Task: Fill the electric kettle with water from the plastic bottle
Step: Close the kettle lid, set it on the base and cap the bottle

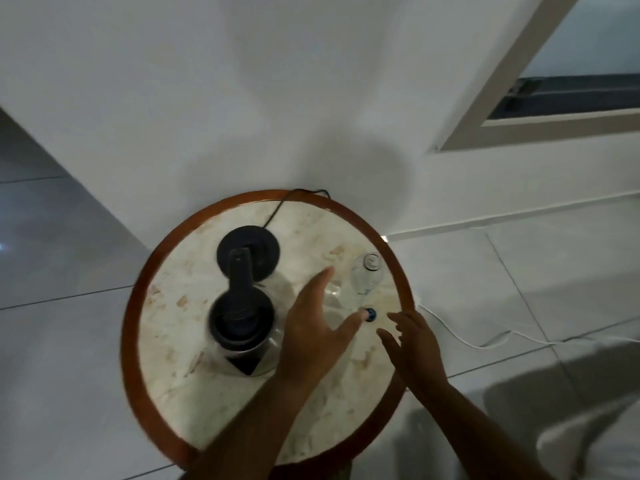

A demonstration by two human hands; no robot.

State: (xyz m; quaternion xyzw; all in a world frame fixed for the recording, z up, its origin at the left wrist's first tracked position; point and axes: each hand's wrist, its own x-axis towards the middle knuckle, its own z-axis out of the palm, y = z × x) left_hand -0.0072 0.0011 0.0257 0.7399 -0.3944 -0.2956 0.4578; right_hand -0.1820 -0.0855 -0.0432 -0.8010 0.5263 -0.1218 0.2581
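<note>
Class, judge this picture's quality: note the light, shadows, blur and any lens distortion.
Head view: dim, greyish light; soft shadow on the wall behind the table; kettle and both hands slightly motion-blurred; wide-angle lens tilts the window frame.

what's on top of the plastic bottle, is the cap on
Nothing: the plastic bottle stands upright with its neck open. A blue cap lies on the table just in front of it, by the left hand thumb. The water level inside is unclear.
</note>
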